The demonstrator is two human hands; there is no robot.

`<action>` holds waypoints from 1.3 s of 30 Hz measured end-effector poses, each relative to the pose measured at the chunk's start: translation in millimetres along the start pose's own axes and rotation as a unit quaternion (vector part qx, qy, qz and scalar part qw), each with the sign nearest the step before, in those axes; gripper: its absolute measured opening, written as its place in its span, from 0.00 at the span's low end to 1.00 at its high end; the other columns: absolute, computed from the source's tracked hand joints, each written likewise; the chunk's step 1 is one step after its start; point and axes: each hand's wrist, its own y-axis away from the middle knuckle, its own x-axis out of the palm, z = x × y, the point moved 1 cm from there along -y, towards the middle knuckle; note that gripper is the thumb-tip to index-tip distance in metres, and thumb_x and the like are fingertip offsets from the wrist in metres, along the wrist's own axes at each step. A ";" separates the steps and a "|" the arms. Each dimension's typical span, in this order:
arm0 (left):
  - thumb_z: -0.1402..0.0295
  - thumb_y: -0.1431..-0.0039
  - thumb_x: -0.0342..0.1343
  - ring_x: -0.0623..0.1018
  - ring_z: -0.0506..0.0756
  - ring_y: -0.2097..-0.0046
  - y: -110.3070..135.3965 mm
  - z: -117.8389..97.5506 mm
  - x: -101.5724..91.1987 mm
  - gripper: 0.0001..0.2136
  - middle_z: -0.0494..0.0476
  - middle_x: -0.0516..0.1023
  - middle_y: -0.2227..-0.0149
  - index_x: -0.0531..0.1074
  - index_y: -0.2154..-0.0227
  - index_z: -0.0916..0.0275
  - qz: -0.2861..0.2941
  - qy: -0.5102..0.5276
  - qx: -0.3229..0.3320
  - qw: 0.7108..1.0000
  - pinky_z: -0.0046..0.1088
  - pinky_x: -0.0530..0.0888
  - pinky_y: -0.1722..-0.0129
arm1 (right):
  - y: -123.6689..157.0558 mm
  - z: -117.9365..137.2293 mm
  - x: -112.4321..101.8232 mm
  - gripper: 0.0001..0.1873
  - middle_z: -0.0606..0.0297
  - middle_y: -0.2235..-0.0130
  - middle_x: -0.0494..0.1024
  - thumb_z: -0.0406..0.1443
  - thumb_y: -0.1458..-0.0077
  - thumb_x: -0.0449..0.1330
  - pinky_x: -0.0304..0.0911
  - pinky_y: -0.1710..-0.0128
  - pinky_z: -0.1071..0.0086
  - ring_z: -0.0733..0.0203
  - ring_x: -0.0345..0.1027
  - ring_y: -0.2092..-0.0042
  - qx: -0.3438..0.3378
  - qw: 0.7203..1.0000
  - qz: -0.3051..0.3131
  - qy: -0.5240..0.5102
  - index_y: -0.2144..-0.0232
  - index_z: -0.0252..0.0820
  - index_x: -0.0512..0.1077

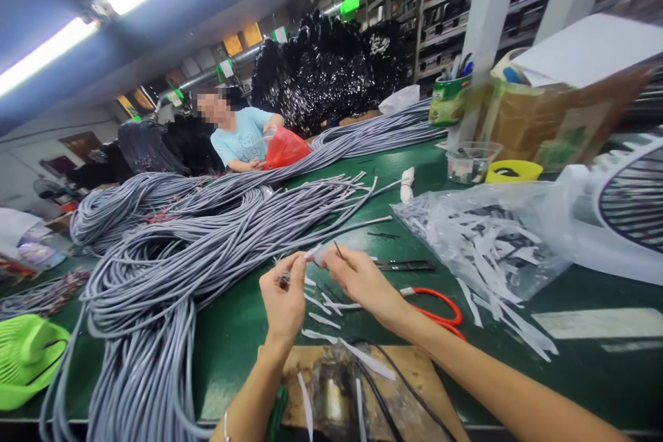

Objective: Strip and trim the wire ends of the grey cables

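Observation:
My left hand (284, 297) is closed in a pinch on the end of a grey cable (311, 253) above the green table (238, 331). My right hand (362, 280) is closed too, pinching the same cable end from the right, and a thin dark wire sticks up from its fingers. A big heap of grey cables (170, 255) lies to the left of both hands. Red-handled scissors (440, 311) rest just right of my right wrist. White paper strips (324, 321) are scattered below the hands.
A clear bag of white strips (481, 235) lies at the right, a white fan (626, 207) beyond it. A wooden board (362, 387) sits at the near edge, a green fan (25, 359) at far left. A person in a light blue shirt (238, 138) holds a red bag (284, 148) across the table.

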 end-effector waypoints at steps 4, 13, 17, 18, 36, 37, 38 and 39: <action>0.61 0.48 0.55 0.77 0.55 0.69 -0.9 3.7 1.1 0.13 0.59 0.79 0.72 0.77 0.73 0.67 -0.011 0.045 -0.044 0.998 0.27 0.73 0.68 | 6.0 -4.0 5.8 0.23 0.74 0.82 0.53 0.51 0.42 0.45 0.45 0.79 0.74 0.69 0.46 0.79 -0.055 0.994 0.033 0.085 0.78 0.40 0.62; 0.62 0.47 0.54 0.76 0.54 0.72 3.9 -0.4 4.8 0.13 0.59 0.79 0.73 0.77 0.74 0.68 0.019 0.039 -0.043 0.998 0.25 0.73 0.72 | 7.5 -6.2 10.6 0.27 0.72 0.82 0.54 0.54 0.42 0.44 0.43 0.80 0.73 0.69 0.46 0.79 -0.050 0.994 0.044 0.092 0.81 0.39 0.60; 0.62 0.47 0.54 0.77 0.54 0.73 5.5 -0.7 7.2 0.13 0.59 0.79 0.74 0.77 0.74 0.68 0.017 0.032 -0.037 0.999 0.25 0.73 0.72 | 8.8 -10.0 14.6 0.28 0.75 0.84 0.51 0.57 0.46 0.46 0.39 0.84 0.74 0.71 0.41 0.82 -0.012 0.999 0.047 0.015 0.82 0.40 0.58; 0.63 0.47 0.54 0.77 0.54 0.72 6.0 -0.8 7.8 0.13 0.59 0.80 0.74 0.78 0.73 0.68 0.010 0.028 -0.033 0.999 0.25 0.74 0.71 | 9.5 -11.5 16.0 0.28 0.76 0.85 0.49 0.58 0.47 0.47 0.38 0.85 0.74 0.72 0.40 0.83 0.006 0.999 0.049 -0.018 0.81 0.41 0.58; 0.72 0.42 0.50 0.77 0.50 0.72 17.3 4.4 9.9 0.10 0.58 0.80 0.70 0.76 0.61 0.65 0.019 -0.141 0.170 0.975 0.23 0.73 0.71 | 13.4 -6.5 17.9 0.29 0.83 0.87 0.44 0.59 0.60 0.59 0.30 0.90 0.80 0.77 0.32 0.87 0.139 0.961 0.017 -0.238 0.81 0.43 0.53; 0.73 0.42 0.50 0.76 0.49 0.74 17.4 3.8 9.2 0.11 0.57 0.79 0.72 0.75 0.61 0.65 0.024 -0.172 0.207 0.963 0.21 0.71 0.72 | 12.9 -5.6 16.5 0.29 0.83 0.88 0.44 0.59 0.61 0.60 0.30 0.90 0.80 0.77 0.32 0.87 0.148 0.960 0.015 -0.239 0.81 0.43 0.53; 0.74 0.42 0.50 0.74 0.48 0.76 17.3 3.2 8.4 0.11 0.56 0.78 0.73 0.75 0.61 0.66 0.024 -0.206 0.243 0.948 0.21 0.70 0.74 | 12.3 -4.5 15.0 0.29 0.83 0.88 0.44 0.59 0.62 0.60 0.30 0.90 0.80 0.78 0.32 0.87 0.158 0.958 0.012 -0.239 0.81 0.43 0.54; 0.75 0.42 0.50 0.73 0.47 0.77 17.1 2.7 7.6 0.10 0.55 0.77 0.75 0.75 0.61 0.66 0.021 -0.239 0.274 0.931 0.20 0.68 0.75 | 11.7 -3.3 13.4 0.29 0.83 0.88 0.44 0.58 0.63 0.61 0.30 0.90 0.80 0.78 0.32 0.87 0.170 0.956 0.009 -0.239 0.81 0.42 0.54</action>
